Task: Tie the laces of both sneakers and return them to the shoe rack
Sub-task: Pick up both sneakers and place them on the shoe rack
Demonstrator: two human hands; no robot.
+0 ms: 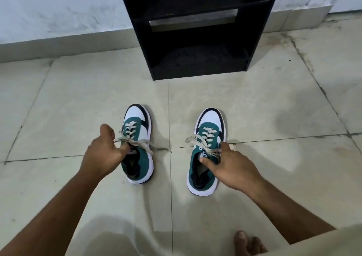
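Note:
Two green, white and black sneakers stand on the tiled floor, toes pointing at the black shoe rack (197,30). On the left sneaker (140,157), off-white laces are tied in a bow. My left hand (103,152) grips it at the tongue, fingers inside the opening. The right sneaker (207,130) also carries a tied bow. My right hand (233,165) holds its collar, thumb inside the opening and fingers along the outer side.
The rack stands against a white wall, its lower shelves dark with nothing seen on them. Pale floor tiles (78,103) spread all around. My bare toes (248,242) show at the bottom right, with light clothing along the bottom edge.

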